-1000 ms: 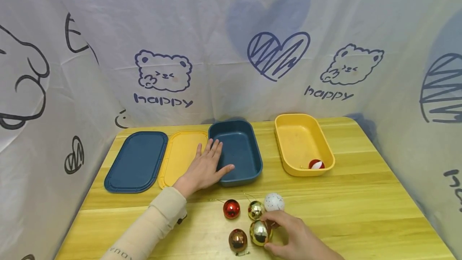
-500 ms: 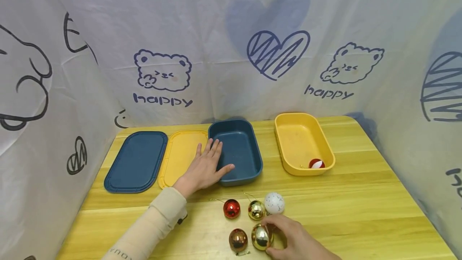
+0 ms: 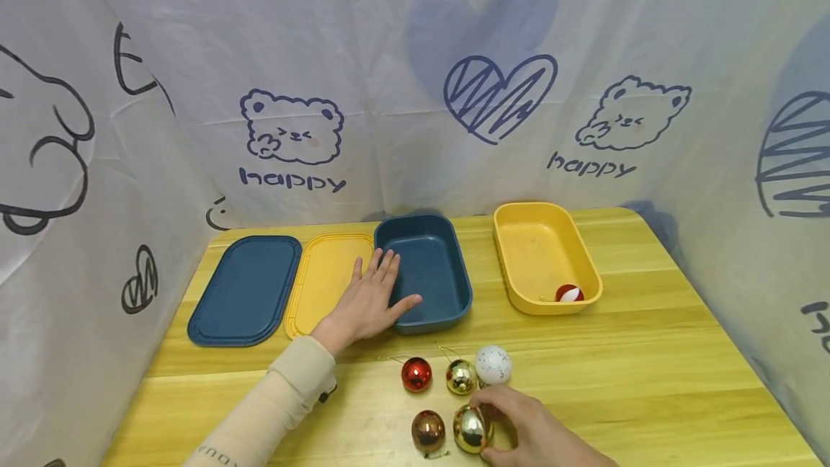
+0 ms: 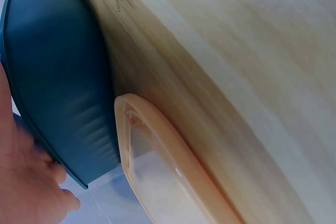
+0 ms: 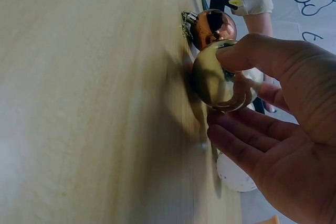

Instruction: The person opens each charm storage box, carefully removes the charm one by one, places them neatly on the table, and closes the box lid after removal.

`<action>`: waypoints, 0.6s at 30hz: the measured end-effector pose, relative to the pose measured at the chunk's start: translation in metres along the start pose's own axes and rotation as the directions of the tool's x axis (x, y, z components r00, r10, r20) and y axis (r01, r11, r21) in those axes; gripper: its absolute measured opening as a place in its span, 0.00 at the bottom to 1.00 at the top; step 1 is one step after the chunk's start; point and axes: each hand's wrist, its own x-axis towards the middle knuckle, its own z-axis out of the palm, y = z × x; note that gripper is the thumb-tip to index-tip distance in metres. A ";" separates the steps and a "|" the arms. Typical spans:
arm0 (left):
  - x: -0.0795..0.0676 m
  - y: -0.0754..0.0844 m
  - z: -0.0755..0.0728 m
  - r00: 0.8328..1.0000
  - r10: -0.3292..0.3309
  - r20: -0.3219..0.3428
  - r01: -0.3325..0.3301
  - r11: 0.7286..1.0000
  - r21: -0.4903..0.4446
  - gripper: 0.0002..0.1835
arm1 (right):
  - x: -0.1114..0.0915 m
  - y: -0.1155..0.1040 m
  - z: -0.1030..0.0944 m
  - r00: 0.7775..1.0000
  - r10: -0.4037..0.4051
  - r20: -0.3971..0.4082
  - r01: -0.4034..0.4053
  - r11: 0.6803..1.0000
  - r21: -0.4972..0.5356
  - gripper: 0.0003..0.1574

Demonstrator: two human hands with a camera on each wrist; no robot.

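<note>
My left hand [image 3: 369,301] lies with fingers spread over the near left rim of a deep blue box [image 3: 428,272]. In the left wrist view its fingers rest along the rim of the blue box [image 4: 63,72]. My right hand [image 3: 521,427] pinches a large shiny gold Christmas ball [image 3: 471,429] between thumb and fingers, low over the table. Left of it sits a bronze ball [image 3: 428,431]. Behind are a red ball [image 3: 416,375], a smaller gold ball [image 3: 461,377] and a white speckled ball [image 3: 493,365]. The right wrist view shows the gold ball [image 5: 215,80] beside the bronze one.
A yellow box [image 3: 541,254] at the back right holds a red and white ball [image 3: 569,295]. A yellow lid [image 3: 331,279] and a blue lid [image 3: 245,290] lie flat on the wooden table [image 3: 648,366] at left. A printed cloth [image 3: 402,143] hangs behind and at both sides.
My right hand has drawn the large gold ball slightly toward me and to the right, away from the smaller gold ball. My left hand has stayed in place.
</note>
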 end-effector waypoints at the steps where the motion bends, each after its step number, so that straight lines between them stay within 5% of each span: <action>1: 0.000 0.000 0.000 1.000 0.000 0.001 0.000 1.000 -0.001 0.53 | 0.000 0.000 0.000 1.000 0.001 0.002 -0.001 1.000 0.000 0.32; 18: -0.002 0.001 -0.003 1.000 0.003 0.000 -0.003 1.000 -0.004 0.53 | -0.002 -0.009 -0.012 0.999 0.022 0.046 -0.021 1.000 -0.001 0.31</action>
